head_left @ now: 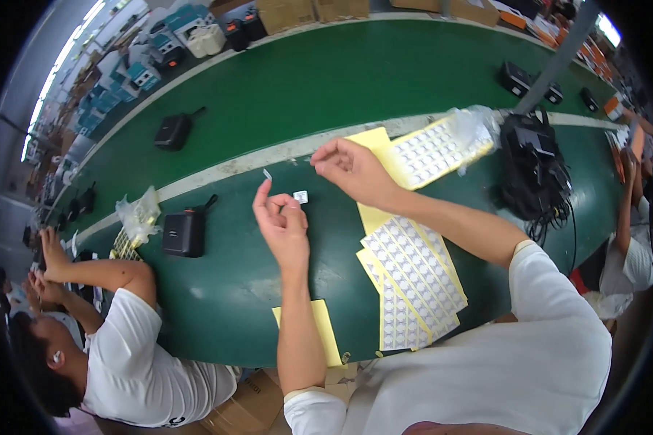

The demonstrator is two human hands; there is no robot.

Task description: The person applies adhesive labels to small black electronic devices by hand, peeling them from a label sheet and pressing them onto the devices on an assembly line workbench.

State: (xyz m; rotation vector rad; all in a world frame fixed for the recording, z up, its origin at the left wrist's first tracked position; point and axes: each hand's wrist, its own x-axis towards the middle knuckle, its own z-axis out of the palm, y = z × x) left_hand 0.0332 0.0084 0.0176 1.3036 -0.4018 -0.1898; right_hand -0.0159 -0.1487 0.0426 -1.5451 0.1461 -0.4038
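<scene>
L hand [283, 221] is raised over the green belt [268, 94], fingers curled, index pointing up; thumb and fingertips pinch a small white sticker [300, 196] at its R edge. A tiny white scrap [267, 174] lies on the belt just above the L index tip, not touching it. R hand [352, 168] hovers just up and R of the L, fingers bent inward, thumb meeting fingertips as if pinching; can't tell whether anything is in it, too small to see.

Under and R of the R forearm: a fanned stack of yellow-backed sticker sheets [413, 275] w/ rows of white labels. Beyond the R hand, another sticker sheet [432, 151] partly in a clear plastic bag [475, 125]. Below the L wrist, near the belt edge, a bare yellow backing sheet [325, 326].

L of the L hand, well apart: black box device [183, 232] w/ a cord. Far R of the R hand: pile of black devices and cables [533, 170]. Lower L, a co-worker in a white shirt [134, 355] leans on the belt.
</scene>
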